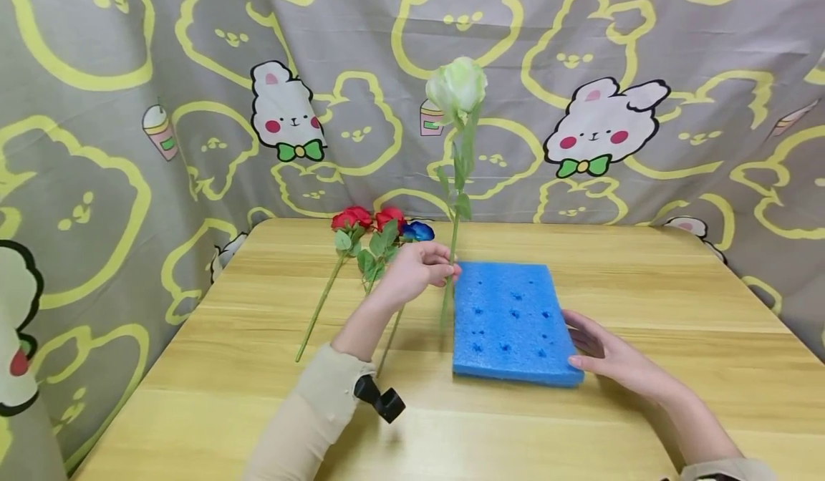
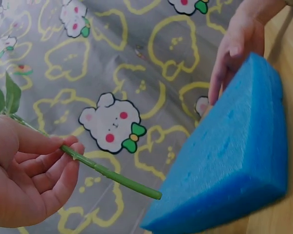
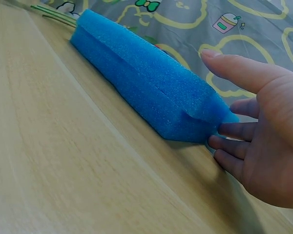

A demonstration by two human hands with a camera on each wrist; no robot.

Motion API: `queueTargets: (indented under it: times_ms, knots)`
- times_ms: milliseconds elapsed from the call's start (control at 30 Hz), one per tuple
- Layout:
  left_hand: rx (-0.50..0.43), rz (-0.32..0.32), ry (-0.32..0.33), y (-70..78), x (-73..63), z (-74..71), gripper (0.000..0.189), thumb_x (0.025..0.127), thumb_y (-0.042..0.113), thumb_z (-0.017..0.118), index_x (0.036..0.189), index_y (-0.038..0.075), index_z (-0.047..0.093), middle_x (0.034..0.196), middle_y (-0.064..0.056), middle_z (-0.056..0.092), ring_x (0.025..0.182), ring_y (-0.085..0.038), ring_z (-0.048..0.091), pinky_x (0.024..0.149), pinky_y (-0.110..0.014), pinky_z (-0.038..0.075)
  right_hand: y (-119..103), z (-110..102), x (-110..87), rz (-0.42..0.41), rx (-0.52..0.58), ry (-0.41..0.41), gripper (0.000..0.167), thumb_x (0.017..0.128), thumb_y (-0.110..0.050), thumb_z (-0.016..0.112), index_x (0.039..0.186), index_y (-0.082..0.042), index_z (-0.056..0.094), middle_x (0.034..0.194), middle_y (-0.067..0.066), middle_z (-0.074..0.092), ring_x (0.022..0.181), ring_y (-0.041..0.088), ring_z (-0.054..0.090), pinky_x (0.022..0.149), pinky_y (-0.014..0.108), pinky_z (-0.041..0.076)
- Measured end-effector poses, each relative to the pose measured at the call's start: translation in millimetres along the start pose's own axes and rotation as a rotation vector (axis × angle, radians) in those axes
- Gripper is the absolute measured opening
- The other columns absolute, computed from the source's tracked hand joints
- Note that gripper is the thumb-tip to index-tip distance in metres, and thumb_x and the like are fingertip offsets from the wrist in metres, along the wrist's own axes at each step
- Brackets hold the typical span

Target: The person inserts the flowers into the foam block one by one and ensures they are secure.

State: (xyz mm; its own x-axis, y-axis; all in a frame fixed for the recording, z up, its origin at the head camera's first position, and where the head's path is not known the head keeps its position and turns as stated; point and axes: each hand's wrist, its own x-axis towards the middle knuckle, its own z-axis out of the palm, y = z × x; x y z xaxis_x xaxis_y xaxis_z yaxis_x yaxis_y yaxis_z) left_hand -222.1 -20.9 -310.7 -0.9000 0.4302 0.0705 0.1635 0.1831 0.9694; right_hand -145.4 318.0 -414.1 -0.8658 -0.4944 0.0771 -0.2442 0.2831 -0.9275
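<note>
My left hand (image 1: 417,272) pinches the green stem (image 2: 112,176) of a white artificial rose (image 1: 457,89) between thumb and fingers. The rose stands nearly upright, its bloom high against the curtain. Below my fingers the cut stem end sticks out free, beside the left edge of a blue foam block (image 1: 509,323). Several small holes dot the block's top face, and it lies flat on the table. At the block's right side is my right hand (image 3: 268,122), fingertips (image 3: 227,129) against its end and thumb stretched out over the top edge.
Left of the block lie two red roses (image 1: 351,217) and a blue rose (image 1: 418,231) on the wooden table (image 1: 612,273), their stems toward me, partly behind my left arm. A patterned grey curtain (image 1: 374,30) hangs behind the table and along its sides.
</note>
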Motion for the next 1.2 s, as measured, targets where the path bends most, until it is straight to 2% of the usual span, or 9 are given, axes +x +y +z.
queueTargets:
  times_ms: [200, 400, 633, 833, 1200]
  knots:
    - [-0.018, 0.033, 0.017, 2.2, 8.6, 8.0, 0.028, 0.087, 0.002, 0.062, 0.113, -0.01, 0.059, 0.096, -0.02, 0.066, 0.087, -0.026, 0.066, 0.076, -0.035, 0.053, -0.7, 1.2, 1.1, 0.0, 0.003, -0.001, 0.066, 0.093, -0.001, 0.052, 0.143, 0.01, 0.011, 0.145, 0.035, 0.012, 0.119, -0.012, 0.034, 0.094, 0.01, 0.03]
    - [0.034, 0.051, 0.033, 3.2, 20.0, 20.9, 0.021, 0.087, 0.004, 0.064, 0.105, -0.006, 0.066, 0.091, -0.015, 0.068, 0.081, -0.02, 0.066, 0.073, -0.028, 0.054, 0.5, 0.5, 0.0, -0.003, 0.005, -0.001, 0.066, 0.092, -0.001, 0.052, 0.143, 0.009, 0.012, 0.145, 0.034, 0.012, 0.12, -0.011, 0.034, 0.095, 0.01, 0.03]
    - [0.105, 0.053, 0.049, 5.3, 33.7, 37.2, 0.016, 0.087, 0.008, 0.064, 0.101, 0.001, 0.069, 0.091, -0.008, 0.068, 0.078, -0.014, 0.065, 0.075, -0.031, 0.054, 0.3, -0.2, 0.3, 0.02, -0.001, 0.006, 0.066, 0.092, -0.002, 0.053, 0.143, 0.009, 0.012, 0.146, 0.033, 0.013, 0.119, -0.012, 0.034, 0.094, 0.01, 0.031]
    - [0.099, 0.096, 0.087, 3.6, 46.1, 48.8, 0.013, 0.087, 0.008, 0.065, 0.097, 0.003, 0.07, 0.086, -0.004, 0.068, 0.073, -0.01, 0.064, 0.073, -0.031, 0.054, 0.1, -0.5, 0.7, 0.037, 0.017, 0.006, 0.068, 0.092, -0.003, 0.053, 0.143, 0.009, 0.01, 0.146, 0.033, 0.011, 0.118, -0.013, 0.034, 0.094, 0.009, 0.03]
    - [0.039, 0.115, 0.085, 10.2, 62.3, 66.1, 0.016, 0.088, 0.006, 0.063, 0.101, -0.001, 0.068, 0.09, -0.008, 0.069, 0.077, -0.012, 0.065, 0.07, -0.022, 0.053, -6.7, 0.8, -1.0, 0.051, 0.05, -0.007, 0.072, 0.092, -0.003, 0.054, 0.142, 0.013, 0.006, 0.145, 0.036, 0.006, 0.119, -0.011, 0.03, 0.094, 0.008, 0.028]
